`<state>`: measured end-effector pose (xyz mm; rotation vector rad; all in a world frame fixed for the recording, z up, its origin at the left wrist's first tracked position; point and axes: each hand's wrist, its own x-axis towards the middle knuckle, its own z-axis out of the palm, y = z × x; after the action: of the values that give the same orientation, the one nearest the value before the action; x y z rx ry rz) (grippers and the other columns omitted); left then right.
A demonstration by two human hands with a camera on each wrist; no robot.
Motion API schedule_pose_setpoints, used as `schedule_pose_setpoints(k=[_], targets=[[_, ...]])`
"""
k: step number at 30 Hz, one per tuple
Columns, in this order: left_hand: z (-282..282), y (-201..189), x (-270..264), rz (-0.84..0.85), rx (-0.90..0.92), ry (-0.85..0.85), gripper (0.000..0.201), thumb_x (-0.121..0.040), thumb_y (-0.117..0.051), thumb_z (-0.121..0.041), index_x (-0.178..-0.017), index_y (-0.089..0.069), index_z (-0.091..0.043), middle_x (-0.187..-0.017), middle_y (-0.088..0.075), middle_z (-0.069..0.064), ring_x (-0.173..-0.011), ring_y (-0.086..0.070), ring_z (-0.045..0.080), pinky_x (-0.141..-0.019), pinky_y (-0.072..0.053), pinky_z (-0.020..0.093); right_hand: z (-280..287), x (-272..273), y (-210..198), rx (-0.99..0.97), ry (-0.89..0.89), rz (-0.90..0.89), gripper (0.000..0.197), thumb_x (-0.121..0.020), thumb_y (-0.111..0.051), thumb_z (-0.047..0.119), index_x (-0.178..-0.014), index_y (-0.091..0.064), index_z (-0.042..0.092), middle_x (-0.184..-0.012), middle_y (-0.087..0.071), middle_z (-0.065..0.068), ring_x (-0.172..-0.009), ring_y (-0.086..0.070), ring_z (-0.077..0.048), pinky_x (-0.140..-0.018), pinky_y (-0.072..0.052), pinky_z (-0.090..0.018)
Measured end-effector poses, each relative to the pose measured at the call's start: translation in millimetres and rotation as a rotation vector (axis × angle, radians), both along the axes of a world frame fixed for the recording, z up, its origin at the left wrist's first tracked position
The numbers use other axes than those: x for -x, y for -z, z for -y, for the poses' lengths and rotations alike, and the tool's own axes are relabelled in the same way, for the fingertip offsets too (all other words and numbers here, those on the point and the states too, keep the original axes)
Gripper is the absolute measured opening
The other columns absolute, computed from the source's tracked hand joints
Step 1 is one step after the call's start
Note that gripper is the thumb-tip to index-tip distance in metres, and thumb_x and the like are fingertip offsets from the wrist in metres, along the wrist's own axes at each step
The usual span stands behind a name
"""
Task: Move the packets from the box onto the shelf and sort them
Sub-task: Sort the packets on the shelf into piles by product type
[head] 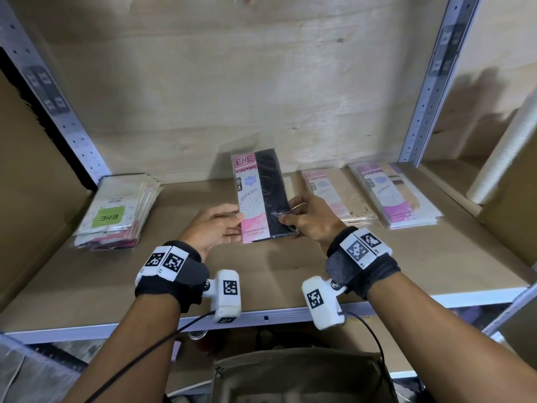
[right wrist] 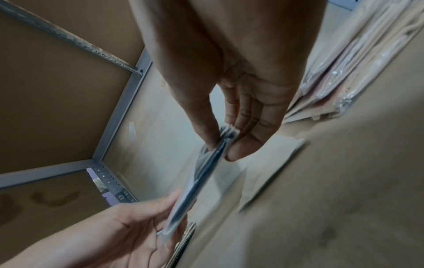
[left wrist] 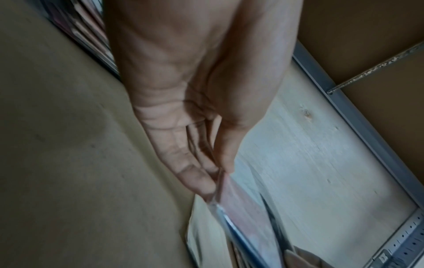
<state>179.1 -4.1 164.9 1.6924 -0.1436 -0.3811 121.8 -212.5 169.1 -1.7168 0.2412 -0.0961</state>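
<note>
A plywood-backed shelf [head: 290, 280] fills the frame. At centre, above its board, the black-stocking packet [head: 263, 196] is pinched at its lower edges — left hand [head: 213, 228] one side, right hand [head: 312, 218] the other. It looks light, floppy and slick; gripping both long edges seems safest.

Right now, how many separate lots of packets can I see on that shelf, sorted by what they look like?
Black-stocking packet, held by left hand and right hand: 1
Mixed stack with green label on top: 1
Beige pile, pink card: 1
Pile with purple card: 1
Total: 4
</note>
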Motion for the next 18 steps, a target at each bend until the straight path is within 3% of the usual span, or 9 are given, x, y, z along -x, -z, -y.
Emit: schedule_pose_setpoints(k=[3,9,12,18], targets=[[-6,-3,0,-0.016,-0.003,-0.033,0.032,-0.098,-0.06,-0.007,-0.13,-0.062,-0.005,-0.105,-0.073,0.014,-0.077,-0.07,0.018,-0.062,-0.06,0.021,-4,-3,2,-0.032,-0.024,-0.002,0.031,-0.082,-0.074,0.002,-0.106,-0.054,0.002,-0.088,-0.06,-0.014,-0.07,-0.063,-0.021,-0.055,-0.055,-0.033],[-18,-7,1,-0.05,-0.024,-0.057,0.033,-0.093,-0.068,-0.01,-0.126,-0.063,-0.007,-0.11,-0.074,0.017,-0.081,-0.071,0.017,-0.066,-0.061,0.02,-15,-10,9,-0.028,-0.027,-0.026,0.03,-0.08,-0.077,0.003,-0.102,-0.057,0.004,-0.086,-0.063,-0.014,-0.068,-0.064,-0.02,-0.05,-0.055,-0.029],[-24,-5,2,-0.035,-0.092,0.022,0.032,-0.089,-0.074,-0.011,-0.12,-0.067,-0.011,-0.11,-0.076,0.01,-0.078,-0.074,0.012,-0.068,-0.06,0.019,-20,-15,13,0.028,-0.007,-0.042,0.032,-0.078,-0.079,0.006,-0.102,-0.059,0.004,-0.081,-0.064,-0.008,-0.066,-0.064,-0.018,-0.047,-0.052,-0.026],[-32,-1,-2,-0.038,-0.21,0.083,0.041,-0.088,-0.072,-0.002,-0.127,-0.061,-0.004,-0.11,-0.072,0.013,-0.082,-0.071,0.016,-0.067,-0.058,0.021,-25,-22,20,0.085,-0.034,-0.086,0.032,-0.076,-0.082,0.01,-0.1,-0.062,0.003,-0.082,-0.066,-0.009,-0.059,-0.062,-0.016,-0.047,-0.052,-0.027]])
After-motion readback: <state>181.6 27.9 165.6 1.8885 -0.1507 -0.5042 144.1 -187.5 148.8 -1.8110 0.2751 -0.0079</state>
